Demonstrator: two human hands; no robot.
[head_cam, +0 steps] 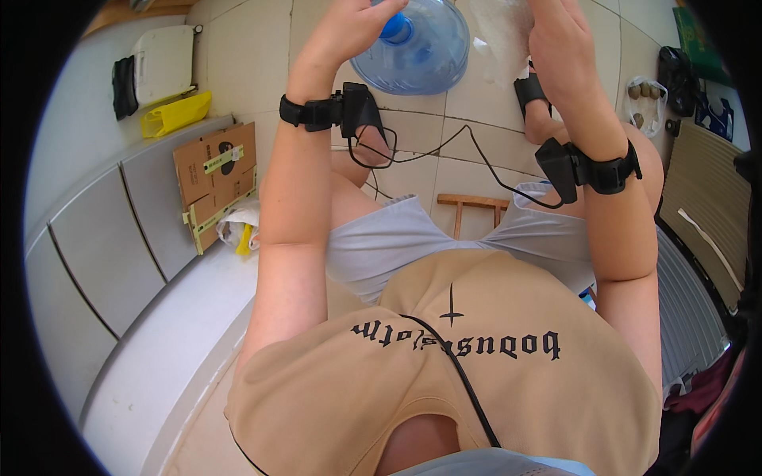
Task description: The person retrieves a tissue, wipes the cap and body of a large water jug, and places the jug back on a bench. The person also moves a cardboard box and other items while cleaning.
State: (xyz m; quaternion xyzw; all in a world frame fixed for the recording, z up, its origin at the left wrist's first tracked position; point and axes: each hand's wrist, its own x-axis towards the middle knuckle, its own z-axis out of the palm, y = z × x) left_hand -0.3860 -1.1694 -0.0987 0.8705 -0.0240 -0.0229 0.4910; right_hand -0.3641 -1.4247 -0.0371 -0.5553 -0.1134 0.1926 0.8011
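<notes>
A clear blue water jug [425, 56] with a blue cap [394, 27] is on the tiled floor before me. My left hand [357, 24] is at the cap, its thumb over it; the frame's top edge cuts off the other fingers, so its grip cannot be told. My right hand [558, 35] is to the right of the jug, beside crumpled clear plastic film [500, 35]. Its fingertips lie beyond the frame, and whether it holds the film is hidden. Both wrists wear black strapped devices, with a black cable [470, 128] hanging between them.
Flattened cardboard [217, 172] leans on grey cabinet fronts [107, 244] at left, near a yellow bag [178, 113] and a white case [164, 62]. A wooden stool [473, 200] shows between my legs. At right are a bag of round brown items [646, 92], a black bag [677, 80] and a ribbed suitcase [702, 196].
</notes>
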